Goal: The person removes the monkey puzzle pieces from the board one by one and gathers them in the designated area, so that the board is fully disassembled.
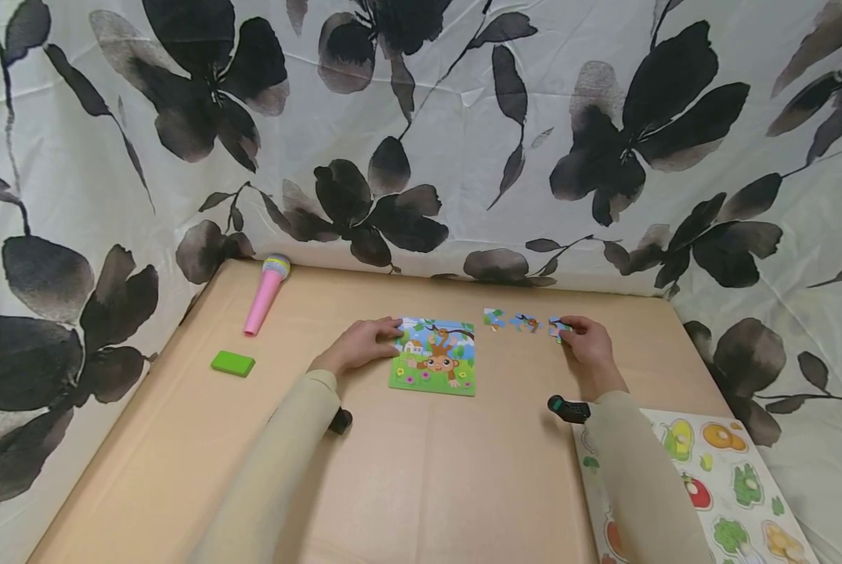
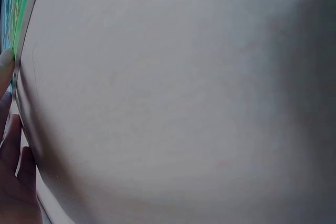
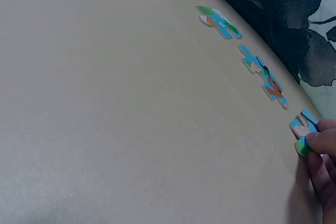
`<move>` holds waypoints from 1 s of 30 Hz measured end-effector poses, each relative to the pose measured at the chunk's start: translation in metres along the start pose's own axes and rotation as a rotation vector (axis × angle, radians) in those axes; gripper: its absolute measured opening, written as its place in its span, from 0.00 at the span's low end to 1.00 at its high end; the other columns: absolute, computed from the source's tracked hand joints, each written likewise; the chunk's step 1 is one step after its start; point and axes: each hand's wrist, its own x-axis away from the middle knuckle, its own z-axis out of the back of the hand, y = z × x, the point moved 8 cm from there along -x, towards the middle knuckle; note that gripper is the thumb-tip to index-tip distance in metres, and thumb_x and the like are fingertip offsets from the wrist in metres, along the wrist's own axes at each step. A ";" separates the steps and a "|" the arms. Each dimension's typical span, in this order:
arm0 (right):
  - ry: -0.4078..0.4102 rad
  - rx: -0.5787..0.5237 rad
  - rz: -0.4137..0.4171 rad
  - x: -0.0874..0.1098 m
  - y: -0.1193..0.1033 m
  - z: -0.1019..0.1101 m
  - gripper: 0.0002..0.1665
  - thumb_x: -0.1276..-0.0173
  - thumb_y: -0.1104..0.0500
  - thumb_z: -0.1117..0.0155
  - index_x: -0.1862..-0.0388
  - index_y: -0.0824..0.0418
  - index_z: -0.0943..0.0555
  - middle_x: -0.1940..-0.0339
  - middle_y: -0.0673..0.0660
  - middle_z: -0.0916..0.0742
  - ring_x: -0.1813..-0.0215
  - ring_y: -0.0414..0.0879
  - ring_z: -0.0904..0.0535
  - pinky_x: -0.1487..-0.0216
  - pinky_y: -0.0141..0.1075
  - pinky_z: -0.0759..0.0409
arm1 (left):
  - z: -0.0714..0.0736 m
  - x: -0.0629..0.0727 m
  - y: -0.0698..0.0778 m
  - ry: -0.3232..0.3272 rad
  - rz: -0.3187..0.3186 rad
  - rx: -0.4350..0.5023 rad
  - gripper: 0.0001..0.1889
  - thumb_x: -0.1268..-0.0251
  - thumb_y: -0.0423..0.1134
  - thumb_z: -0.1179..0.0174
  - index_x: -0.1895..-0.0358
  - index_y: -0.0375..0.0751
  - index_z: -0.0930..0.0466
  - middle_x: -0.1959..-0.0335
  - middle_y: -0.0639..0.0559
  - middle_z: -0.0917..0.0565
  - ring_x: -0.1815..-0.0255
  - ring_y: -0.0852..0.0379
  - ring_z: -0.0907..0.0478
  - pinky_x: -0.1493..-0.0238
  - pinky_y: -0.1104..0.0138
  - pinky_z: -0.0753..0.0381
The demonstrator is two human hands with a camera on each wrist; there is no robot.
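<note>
A square jigsaw puzzle (image 1: 431, 368) with a cartoon monkey on green grass lies mid-table. My left hand (image 1: 361, 346) holds it by the left edge; in the left wrist view the thumb (image 2: 6, 60) lies over the rim and the other fingers are beside it. To the right, my right hand (image 1: 590, 348) pinches a small blue jigsaw piece (image 3: 301, 126) between thumb and fingers. Two more loose pieces form a row with it: one with orange and blue (image 1: 525, 323), and one with green and blue (image 1: 493, 318) nearer the puzzle.
A pink toy microphone (image 1: 265, 298) lies at the back left, with a green block (image 1: 233, 363) in front of it. Under my right forearm is a white board with vegetable pictures (image 1: 724, 486). A floral cloth (image 1: 463, 196) hangs along the table's back edge.
</note>
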 end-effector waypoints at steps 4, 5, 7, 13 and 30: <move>0.023 0.021 0.000 0.000 0.000 -0.001 0.21 0.27 0.62 0.42 0.38 0.68 0.24 0.47 0.66 0.22 0.49 0.54 0.30 0.52 0.39 0.29 | -0.001 -0.001 0.000 -0.001 -0.004 -0.004 0.23 0.35 0.42 0.35 0.38 0.40 0.21 0.27 0.53 0.34 0.23 0.52 0.45 0.24 0.53 0.50; 0.025 0.026 0.002 0.000 0.000 -0.002 0.21 0.27 0.62 0.43 0.38 0.68 0.23 0.47 0.67 0.22 0.48 0.55 0.30 0.50 0.41 0.29 | -0.001 -0.001 0.001 -0.001 -0.003 -0.004 0.23 0.35 0.42 0.35 0.38 0.40 0.21 0.27 0.53 0.34 0.23 0.52 0.45 0.24 0.53 0.50; 0.026 0.037 0.006 -0.002 0.000 -0.004 0.21 0.27 0.63 0.43 0.39 0.69 0.23 0.46 0.68 0.22 0.47 0.57 0.30 0.48 0.44 0.29 | -0.001 0.000 0.001 0.002 -0.001 -0.008 0.23 0.35 0.43 0.35 0.38 0.40 0.21 0.27 0.53 0.33 0.23 0.52 0.45 0.24 0.53 0.49; 0.011 0.047 -0.005 -0.002 0.000 -0.007 0.21 0.27 0.62 0.43 0.38 0.70 0.24 0.42 0.69 0.23 0.43 0.59 0.31 0.41 0.49 0.30 | 0.001 0.002 0.001 0.007 0.005 -0.007 0.23 0.36 0.42 0.35 0.39 0.39 0.21 0.27 0.52 0.33 0.23 0.52 0.45 0.24 0.54 0.49; 0.075 -0.039 0.017 0.004 -0.012 -0.007 0.18 0.28 0.61 0.44 0.44 0.69 0.20 0.49 0.66 0.18 0.51 0.52 0.25 0.55 0.36 0.25 | 0.001 0.002 0.003 0.001 0.001 -0.004 0.23 0.36 0.42 0.35 0.38 0.39 0.21 0.28 0.52 0.33 0.24 0.53 0.44 0.24 0.54 0.49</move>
